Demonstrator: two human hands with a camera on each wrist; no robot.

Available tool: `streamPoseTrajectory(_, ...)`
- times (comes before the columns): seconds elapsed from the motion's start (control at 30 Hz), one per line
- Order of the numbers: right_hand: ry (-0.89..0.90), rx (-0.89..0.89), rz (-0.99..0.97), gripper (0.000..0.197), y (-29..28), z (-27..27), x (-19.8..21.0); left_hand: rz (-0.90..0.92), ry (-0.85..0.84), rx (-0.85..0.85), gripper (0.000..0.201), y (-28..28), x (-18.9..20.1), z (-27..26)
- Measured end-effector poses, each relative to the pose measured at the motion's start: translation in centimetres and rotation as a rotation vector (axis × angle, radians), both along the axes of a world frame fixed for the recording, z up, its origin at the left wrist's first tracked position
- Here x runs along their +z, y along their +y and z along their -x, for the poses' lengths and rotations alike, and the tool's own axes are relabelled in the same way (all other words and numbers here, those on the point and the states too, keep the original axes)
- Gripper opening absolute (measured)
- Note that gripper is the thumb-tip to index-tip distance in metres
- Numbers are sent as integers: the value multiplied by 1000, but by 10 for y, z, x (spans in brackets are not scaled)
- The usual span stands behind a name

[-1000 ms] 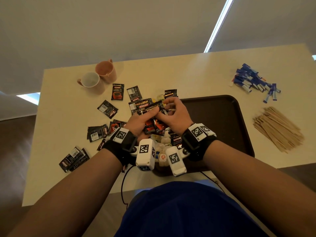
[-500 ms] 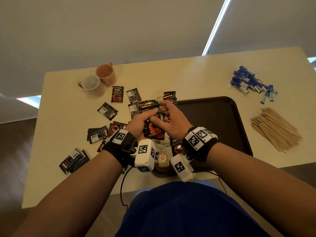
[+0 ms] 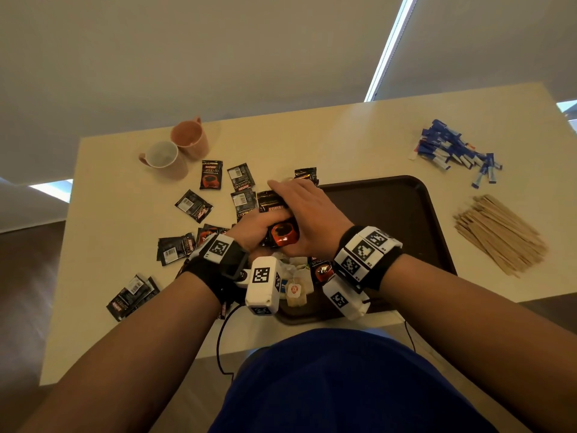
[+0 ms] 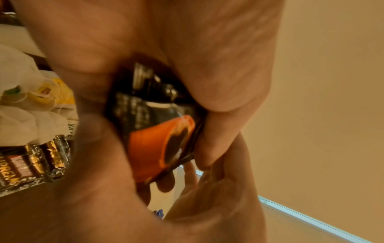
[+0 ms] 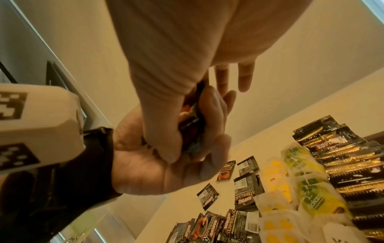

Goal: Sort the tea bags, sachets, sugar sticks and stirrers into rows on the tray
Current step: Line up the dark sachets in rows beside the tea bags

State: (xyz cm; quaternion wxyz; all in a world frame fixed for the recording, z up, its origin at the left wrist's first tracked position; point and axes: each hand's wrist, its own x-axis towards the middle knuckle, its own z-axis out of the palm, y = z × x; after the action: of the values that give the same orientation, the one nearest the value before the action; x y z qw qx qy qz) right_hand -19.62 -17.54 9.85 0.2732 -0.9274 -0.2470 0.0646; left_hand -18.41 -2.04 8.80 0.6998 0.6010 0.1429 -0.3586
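Note:
Both hands meet above the left end of the dark brown tray (image 3: 406, 214). My left hand (image 3: 260, 225) cups a stack of black coffee sachets (image 3: 282, 237) printed with a red cup. My right hand (image 3: 301, 210) lies over the stack, thumb pressed against it. The right wrist view shows the stack (image 5: 191, 125) squeezed between the left palm and the right thumb, the right fingers (image 5: 245, 77) stretched past it. Up close the top sachet (image 4: 158, 115) is wedged between fingers. Tea bags (image 3: 296, 290) lie on the tray under the wrists, beside a row of sachets (image 5: 353, 164).
Loose sachets (image 3: 193, 206) are scattered on the table left of the tray. Two pink mugs (image 3: 162, 159) stand at the far left. Blue sugar sticks (image 3: 452, 150) are heaped at the far right, with wooden stirrers (image 3: 499, 232) piled nearer. The table's near edge is by my body.
My right hand has gone from picking at the sachet edges with its fingertips to lying flat over the stack. The stack is now pressed together between both hands.

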Motion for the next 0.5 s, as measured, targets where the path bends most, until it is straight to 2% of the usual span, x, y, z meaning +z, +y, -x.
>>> streamPoseTrajectory(0.07,-28,4,35,102,0,1,-1,-21,4,-9,7,0,0,0)
streamPoseTrajectory(0.17,-30,26,104,110,3,1,-3,-31,21,2,8,-1,-2,-1)
streamPoseTrajectory(0.33,-9,6,95,101,6,-4,-3,-12,8,-12,11,-4,-5,-2)
streamPoseTrajectory(0.5,-61,-13,67,94,9,-1,-4,1,7,67,16,-6,-9,-5)
